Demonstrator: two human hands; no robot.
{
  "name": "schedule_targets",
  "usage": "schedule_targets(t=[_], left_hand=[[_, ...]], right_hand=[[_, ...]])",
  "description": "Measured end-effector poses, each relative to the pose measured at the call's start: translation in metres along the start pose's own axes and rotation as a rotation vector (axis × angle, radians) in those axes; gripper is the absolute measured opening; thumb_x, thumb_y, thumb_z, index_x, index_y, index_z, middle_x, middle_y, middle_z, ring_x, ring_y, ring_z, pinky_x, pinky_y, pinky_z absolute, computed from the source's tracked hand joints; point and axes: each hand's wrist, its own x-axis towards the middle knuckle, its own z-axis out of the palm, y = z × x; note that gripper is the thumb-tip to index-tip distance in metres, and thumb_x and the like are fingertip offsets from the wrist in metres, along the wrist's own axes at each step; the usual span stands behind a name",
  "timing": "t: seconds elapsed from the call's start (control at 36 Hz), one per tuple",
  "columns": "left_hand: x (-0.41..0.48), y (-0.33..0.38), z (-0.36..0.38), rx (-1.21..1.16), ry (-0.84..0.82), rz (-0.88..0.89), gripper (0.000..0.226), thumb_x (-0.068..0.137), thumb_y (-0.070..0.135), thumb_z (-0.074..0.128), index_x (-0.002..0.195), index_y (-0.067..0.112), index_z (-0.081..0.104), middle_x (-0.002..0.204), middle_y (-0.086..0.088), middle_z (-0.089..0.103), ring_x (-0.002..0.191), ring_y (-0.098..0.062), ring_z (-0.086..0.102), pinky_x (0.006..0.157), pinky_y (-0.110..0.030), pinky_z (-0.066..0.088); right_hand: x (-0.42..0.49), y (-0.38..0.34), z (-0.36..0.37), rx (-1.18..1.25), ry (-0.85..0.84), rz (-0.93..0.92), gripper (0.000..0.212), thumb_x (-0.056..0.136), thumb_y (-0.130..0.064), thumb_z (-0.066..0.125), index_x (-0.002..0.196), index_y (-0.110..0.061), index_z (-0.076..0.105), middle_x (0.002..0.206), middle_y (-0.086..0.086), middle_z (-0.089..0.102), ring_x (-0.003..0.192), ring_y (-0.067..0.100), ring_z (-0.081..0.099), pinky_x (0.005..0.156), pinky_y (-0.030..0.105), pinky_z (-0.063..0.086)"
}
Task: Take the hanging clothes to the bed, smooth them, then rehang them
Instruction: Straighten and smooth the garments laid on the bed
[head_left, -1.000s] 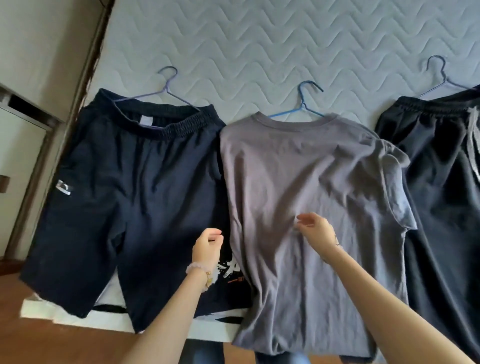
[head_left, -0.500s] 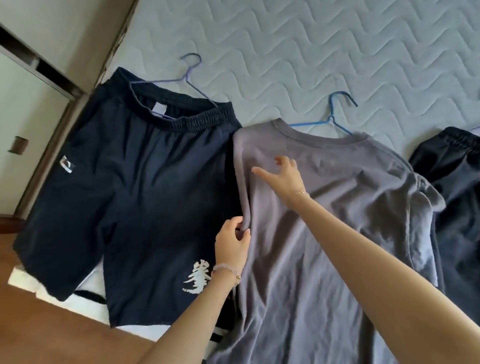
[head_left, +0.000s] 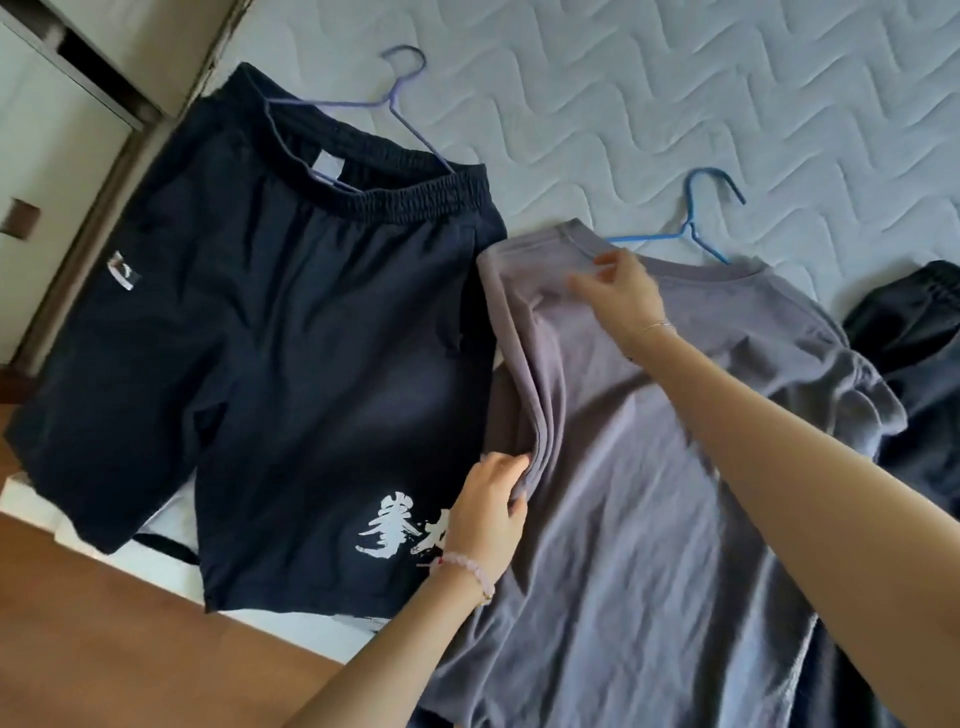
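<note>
Right hand (head_left: 626, 293) higher; shirt (head_left: 649, 493) creased

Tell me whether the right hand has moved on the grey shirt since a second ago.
Yes. The right hand has gone up the grey shirt from its middle to the collar, close to the blue hanger.

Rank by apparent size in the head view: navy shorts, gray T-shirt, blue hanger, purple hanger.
1. navy shorts and gray T-shirt: similar, not ranked; the shirt runs off frame.
2. purple hanger
3. blue hanger, partly hidden.
</note>
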Motion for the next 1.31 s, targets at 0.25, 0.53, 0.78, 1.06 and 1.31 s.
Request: schedule_targets(t=[0.25,0.53,0.78,1.06,1.31], left_hand=[[-0.002,0.004,0.001,0.1,-0.083,0.003,0.046,0.086,0.0,0.052,0.13,0.011,0.052,0.12,-0.007,0.053,0.109,-0.025,0.049,0.094,-0.029,0.042],[-0.029,-0.001,-0.008,-0.03,-0.159,-0.262,0.044,0.089,0.026,0.057,0.131,0.018,0.044,0.083,0.001,0.064,0.073,-0.016,0.059,0.067,-0.018,0.043],[-0.063,0.044,-0.001,-0.466,-0.394,-0.158,0.02,0.078,0.058,0.055,0.091,0.044,0.062,0.08,0.027,0.064,0.077,0.009,0.059,0.07,-0.01,0.046],[0.062,0.032,-0.001,-0.201,-0.103,-0.117,0.082,0.08,-0.004,0.061,0.148,0.019,0.02,0.15,-0.004,0.021,0.139,-0.02,0.026,0.118,-0.034,0.022],[0.12,0.035,-0.008,0.254,-0.483,0.076,0.027,0.086,0.029,0.063,0.109,0.016,0.06,0.134,-0.008,0.048,0.127,-0.029,0.039,0.106,-0.043,0.035]], right_hand=[[-0.029,-0.022,0.077,-0.579,-0.049,-0.312,0.051,0.084,-0.009,0.058,0.132,-0.006,0.042,0.131,0.014,0.045,0.121,0.033,0.043,0.082,0.041,0.045],[-0.044,0.02,-0.018,0.093,0.174,-0.069,0.027,0.079,-0.01,0.064,0.104,-0.016,0.073,0.097,0.002,0.073,0.09,0.011,0.065,0.082,0.019,0.047],[-0.086,0.025,-0.068,0.265,0.225,-0.159,0.021,0.081,-0.003,0.062,0.098,-0.01,0.073,0.084,-0.006,0.067,0.068,-0.014,0.058,0.071,0.003,0.044],[-0.086,0.03,-0.055,0.307,0.238,-0.163,0.025,0.08,0.0,0.064,0.103,-0.006,0.072,0.087,-0.004,0.066,0.062,-0.022,0.055,0.066,-0.003,0.041],[-0.079,0.038,-0.053,0.26,0.208,-0.181,0.022,0.076,-0.005,0.072,0.098,-0.007,0.073,0.085,-0.002,0.066,0.062,-0.02,0.056,0.07,-0.001,0.042]])
